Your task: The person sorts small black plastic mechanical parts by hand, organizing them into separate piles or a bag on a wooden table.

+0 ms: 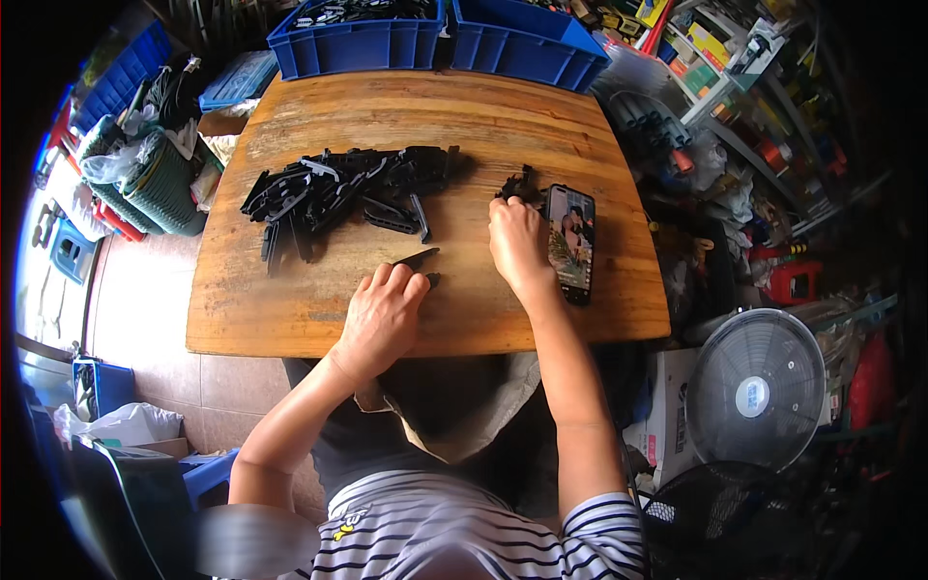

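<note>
Near the front of the wooden table (290, 319), my left hand (380, 314) is closed around a long thin black plastic part (419, 259), whose end sticks out past the fingers. My right hand (518, 240) is closed too, fingertips down at a small heap of black pieces (519, 184); what they pinch is hidden. Just right of that hand lies a smartphone (571, 246) with a picture of people on its lit screen. A larger pile of long black plastic parts (333, 188) spreads across the table beyond my left hand.
Two blue crates, a left one (362, 50) with black parts inside and a right one (522, 46), stand along the far edge. A round fan (756, 387) is at the right, below crowded shelves (735, 68). Green woven baskets (164, 188) stand left of the table.
</note>
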Demonstrator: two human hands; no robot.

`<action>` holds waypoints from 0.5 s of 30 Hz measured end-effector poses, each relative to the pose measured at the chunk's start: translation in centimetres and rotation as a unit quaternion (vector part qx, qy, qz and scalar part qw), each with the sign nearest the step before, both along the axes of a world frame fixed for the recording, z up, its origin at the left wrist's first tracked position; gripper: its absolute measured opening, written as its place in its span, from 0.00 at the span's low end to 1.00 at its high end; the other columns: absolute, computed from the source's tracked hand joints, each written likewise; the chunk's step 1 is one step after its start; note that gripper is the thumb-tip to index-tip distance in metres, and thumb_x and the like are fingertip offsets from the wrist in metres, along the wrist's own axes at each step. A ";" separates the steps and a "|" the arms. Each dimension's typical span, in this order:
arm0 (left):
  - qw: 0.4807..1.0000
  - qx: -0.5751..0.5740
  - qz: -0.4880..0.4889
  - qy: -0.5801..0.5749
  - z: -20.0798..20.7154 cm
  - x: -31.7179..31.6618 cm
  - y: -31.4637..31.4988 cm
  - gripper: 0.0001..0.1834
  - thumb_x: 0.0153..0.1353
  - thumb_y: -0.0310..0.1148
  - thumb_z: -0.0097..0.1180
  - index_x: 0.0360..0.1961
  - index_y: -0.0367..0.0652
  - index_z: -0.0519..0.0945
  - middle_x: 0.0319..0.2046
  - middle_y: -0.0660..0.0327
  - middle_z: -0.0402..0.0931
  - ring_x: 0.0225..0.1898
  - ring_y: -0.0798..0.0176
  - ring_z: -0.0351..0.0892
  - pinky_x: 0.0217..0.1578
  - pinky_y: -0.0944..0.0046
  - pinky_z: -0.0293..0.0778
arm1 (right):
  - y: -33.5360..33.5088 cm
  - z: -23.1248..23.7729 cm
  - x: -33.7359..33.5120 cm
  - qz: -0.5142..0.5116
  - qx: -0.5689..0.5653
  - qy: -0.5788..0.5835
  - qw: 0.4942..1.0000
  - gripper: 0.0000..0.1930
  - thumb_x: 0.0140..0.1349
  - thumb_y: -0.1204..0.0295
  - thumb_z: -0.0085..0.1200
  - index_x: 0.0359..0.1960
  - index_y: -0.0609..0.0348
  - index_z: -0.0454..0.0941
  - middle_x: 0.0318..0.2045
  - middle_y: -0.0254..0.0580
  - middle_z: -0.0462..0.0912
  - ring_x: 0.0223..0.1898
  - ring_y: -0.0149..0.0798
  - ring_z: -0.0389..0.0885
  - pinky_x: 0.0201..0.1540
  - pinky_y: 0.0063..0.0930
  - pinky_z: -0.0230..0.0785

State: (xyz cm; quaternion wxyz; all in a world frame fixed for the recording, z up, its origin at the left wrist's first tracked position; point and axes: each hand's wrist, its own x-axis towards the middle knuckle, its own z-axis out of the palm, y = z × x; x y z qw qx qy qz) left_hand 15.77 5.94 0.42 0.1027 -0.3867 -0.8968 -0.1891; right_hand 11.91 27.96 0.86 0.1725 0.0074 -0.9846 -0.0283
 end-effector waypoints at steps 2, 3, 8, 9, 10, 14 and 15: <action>1.000 0.020 -0.002 -0.004 0.2 -0.2 -0.4 0.18 0.47 0.24 0.49 0.43 0.41 0.71 0.36 0.55 0.68 0.41 0.53 0.68 0.40 0.59 0.67 | -0.6 0.4 0.6 0.047 -0.061 -0.013 0.997 0.05 0.53 0.81 0.51 0.33 0.66 0.74 0.30 0.50 0.78 0.34 0.48 0.80 0.34 0.34 0.75; 0.999 0.042 -0.007 -0.008 0.1 -0.3 -0.6 0.20 0.47 0.23 0.49 0.45 0.39 0.70 0.36 0.54 0.68 0.42 0.52 0.68 0.42 0.58 0.67 | -1.1 0.4 1.5 0.078 -0.119 -0.011 0.990 0.06 0.51 0.81 0.51 0.32 0.64 0.73 0.29 0.51 0.78 0.34 0.50 0.79 0.35 0.38 0.72; 0.997 0.077 0.012 0.010 -0.3 -0.2 -0.9 0.20 0.47 0.23 0.49 0.46 0.37 0.71 0.36 0.53 0.69 0.42 0.51 0.67 0.44 0.57 0.66 | -2.1 1.1 5.1 0.122 -0.244 -0.005 0.962 0.11 0.51 0.80 0.52 0.38 0.61 0.70 0.30 0.51 0.77 0.35 0.53 0.77 0.37 0.41 0.68; 0.996 0.084 0.008 0.010 -0.2 -0.3 -0.8 0.19 0.47 0.23 0.49 0.44 0.37 0.72 0.36 0.53 0.69 0.42 0.51 0.67 0.44 0.57 0.66 | -1.5 0.6 5.4 0.107 -0.234 -0.011 0.966 0.10 0.52 0.77 0.53 0.37 0.61 0.71 0.31 0.50 0.77 0.35 0.53 0.77 0.37 0.39 0.69; 0.996 0.084 0.009 0.010 0.0 -0.2 -0.7 0.19 0.47 0.23 0.49 0.44 0.37 0.72 0.36 0.53 0.69 0.42 0.51 0.67 0.44 0.57 0.66 | -1.2 0.9 5.7 0.109 -0.234 -0.011 0.966 0.10 0.52 0.77 0.53 0.37 0.61 0.71 0.31 0.50 0.77 0.35 0.53 0.77 0.37 0.39 0.69; 0.998 0.058 0.002 -0.004 0.3 0.0 -0.4 0.18 0.45 0.18 0.53 0.41 0.39 0.71 0.36 0.54 0.69 0.40 0.49 0.67 0.43 0.56 0.66 | -1.1 1.7 6.3 0.092 -0.248 -0.038 0.964 0.08 0.52 0.74 0.58 0.32 0.62 0.74 0.32 0.48 0.78 0.33 0.50 0.78 0.35 0.36 0.70; 0.998 0.069 -0.001 -0.011 0.3 0.1 -0.4 0.19 0.45 0.18 0.53 0.42 0.39 0.71 0.36 0.54 0.69 0.40 0.49 0.67 0.43 0.56 0.66 | -1.3 1.7 6.6 0.109 -0.283 -0.041 0.952 0.09 0.52 0.75 0.59 0.32 0.62 0.74 0.32 0.47 0.78 0.32 0.47 0.79 0.34 0.34 0.70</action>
